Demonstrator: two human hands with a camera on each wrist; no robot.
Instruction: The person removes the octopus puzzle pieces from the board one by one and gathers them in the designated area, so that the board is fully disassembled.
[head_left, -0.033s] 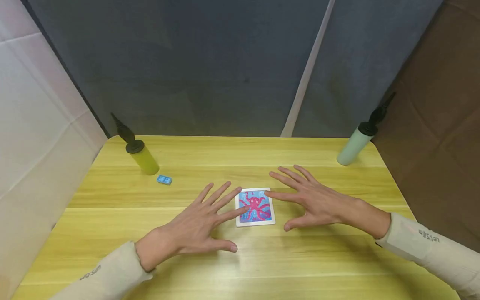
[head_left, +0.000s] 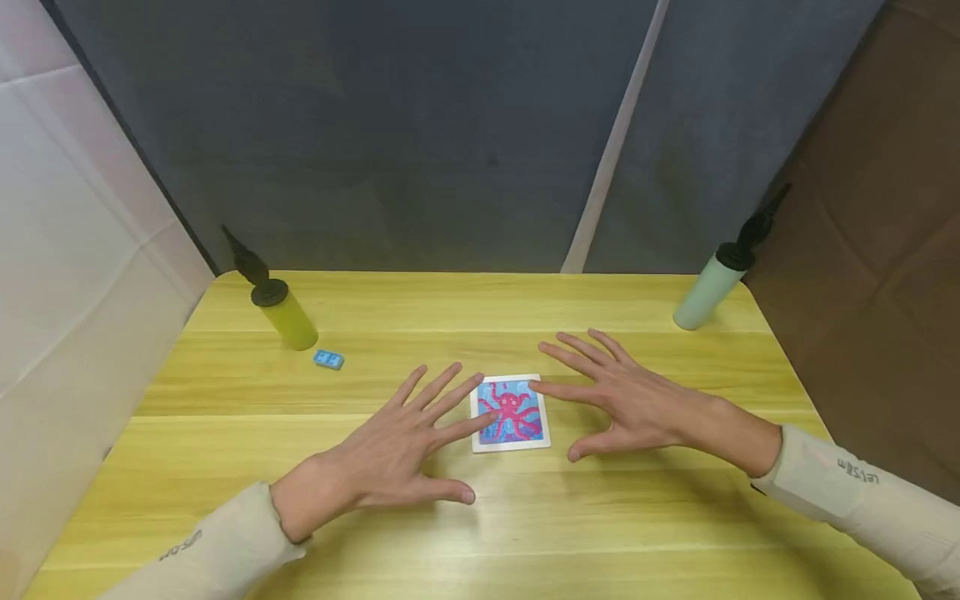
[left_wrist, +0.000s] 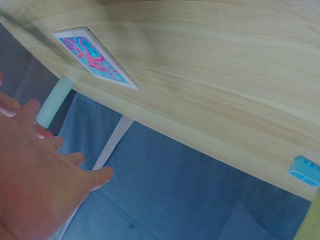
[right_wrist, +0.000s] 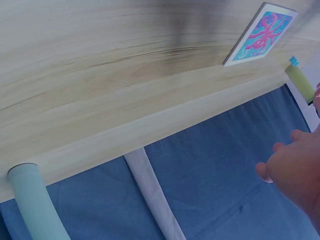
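My left hand (head_left: 397,450) is spread flat with straight fingers over the left side of a square white-bordered picture tile (head_left: 517,429). The tile bears a pink octopus on blue and lies on the wooden table. Opposite it, my right hand (head_left: 626,400) has its fingers fanned out, the index fingertip by the tile's upper right corner. Nothing is held in either hand. Both wrist views show the tile, tile (left_wrist: 92,57) and tile (right_wrist: 261,35), with the hands apart from it and above the table.
A yellow-green balloon pump (head_left: 288,321) with a black nozzle stands at the back left. Beside it lies a small blue block (head_left: 328,359). A mint green balloon pump (head_left: 705,296) stands at the back right. Dark cloth (head_left: 375,150) hangs behind the table (head_left: 525,533).
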